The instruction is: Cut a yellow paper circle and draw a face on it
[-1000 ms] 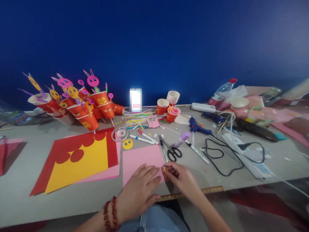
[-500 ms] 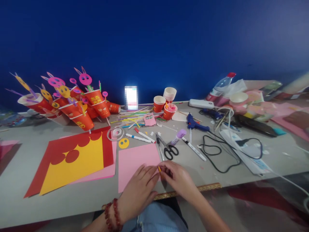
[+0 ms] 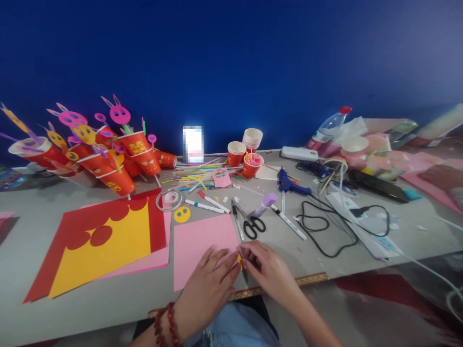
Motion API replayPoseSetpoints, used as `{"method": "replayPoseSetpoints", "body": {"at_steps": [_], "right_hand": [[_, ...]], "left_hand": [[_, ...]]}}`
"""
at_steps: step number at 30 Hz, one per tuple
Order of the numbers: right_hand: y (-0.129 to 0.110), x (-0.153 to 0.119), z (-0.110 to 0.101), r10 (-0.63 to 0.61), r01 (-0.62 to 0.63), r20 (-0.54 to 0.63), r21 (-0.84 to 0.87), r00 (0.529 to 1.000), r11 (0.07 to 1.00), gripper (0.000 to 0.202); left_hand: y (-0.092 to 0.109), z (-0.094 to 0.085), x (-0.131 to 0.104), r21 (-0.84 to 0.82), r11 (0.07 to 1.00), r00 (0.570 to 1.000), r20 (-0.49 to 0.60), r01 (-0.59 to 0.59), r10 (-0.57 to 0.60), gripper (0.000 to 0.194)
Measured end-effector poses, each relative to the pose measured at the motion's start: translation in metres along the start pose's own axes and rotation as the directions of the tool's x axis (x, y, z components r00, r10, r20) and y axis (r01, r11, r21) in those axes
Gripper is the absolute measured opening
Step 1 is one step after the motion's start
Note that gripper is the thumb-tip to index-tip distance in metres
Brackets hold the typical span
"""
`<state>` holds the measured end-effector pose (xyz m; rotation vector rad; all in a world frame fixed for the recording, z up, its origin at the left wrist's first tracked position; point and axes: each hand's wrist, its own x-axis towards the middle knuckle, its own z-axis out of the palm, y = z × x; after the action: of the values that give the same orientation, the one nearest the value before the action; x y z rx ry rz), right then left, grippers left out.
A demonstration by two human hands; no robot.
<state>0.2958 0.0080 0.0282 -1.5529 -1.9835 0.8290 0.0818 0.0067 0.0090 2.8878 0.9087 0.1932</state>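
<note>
A small yellow paper piece [image 3: 239, 261] stands between my hands at the right edge of a pink sheet [image 3: 202, 236]. My right hand [image 3: 269, 270] pinches it, its fingers curled and partly hiding it. My left hand [image 3: 213, 277] lies over the sheet's lower right part with fingers stretched out, the fingertips beside the yellow piece. Whether they press on it I cannot tell. Just beyond my right hand lie a pen [image 3: 238, 221], black-handled scissors [image 3: 253, 226] and a purple glue stick [image 3: 265, 204]. A yellow paper circle with two dark ovals [image 3: 182, 214] is above the sheet.
Red and yellow cut sheets [image 3: 119, 255] lie at left, below red paper cups [image 3: 137, 149] holding paper rabbit figures. A blue glue gun [image 3: 292, 185], its cord and a power strip [image 3: 361, 231] occupy the right. Another person's hand [image 3: 441, 178] shows far right.
The view has shifted slightly, so the table's things sit a little further left. My hands stay at the same place, and more of the yellow piece shows between them.
</note>
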Motion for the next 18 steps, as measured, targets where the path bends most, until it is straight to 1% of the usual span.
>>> {"method": "replayPoseSetpoints", "body": {"at_steps": [3,8,12,18], "right_hand": [[-0.0013,-0.0047,-0.0039,-0.026,0.026,0.018,0.005,0.999,1.0,0.024],[-0.0004,-0.009,-0.0033,-0.033,0.033,0.034,0.015,0.999,0.999,0.028],[0.0014,-0.0075,-0.0041,-0.041,0.04,0.04,0.038,0.998,0.998,0.03],[0.0016,-0.0063,-0.0088,-0.053,0.05,0.047,0.065,0.998,0.997,0.025]], "left_hand": [[-0.0007,0.0002,0.0002,-0.002,1.0,1.0,0.005,0.002,-0.002,0.049],[0.0008,-0.0006,0.0022,-0.01,1.0,1.0,0.009,0.014,-0.014,0.051],[0.0025,-0.0003,0.0021,0.032,0.999,1.0,0.007,0.015,-0.015,0.051],[0.0041,0.0009,0.0013,0.088,0.996,1.0,-0.001,0.004,-0.004,0.05]]}}
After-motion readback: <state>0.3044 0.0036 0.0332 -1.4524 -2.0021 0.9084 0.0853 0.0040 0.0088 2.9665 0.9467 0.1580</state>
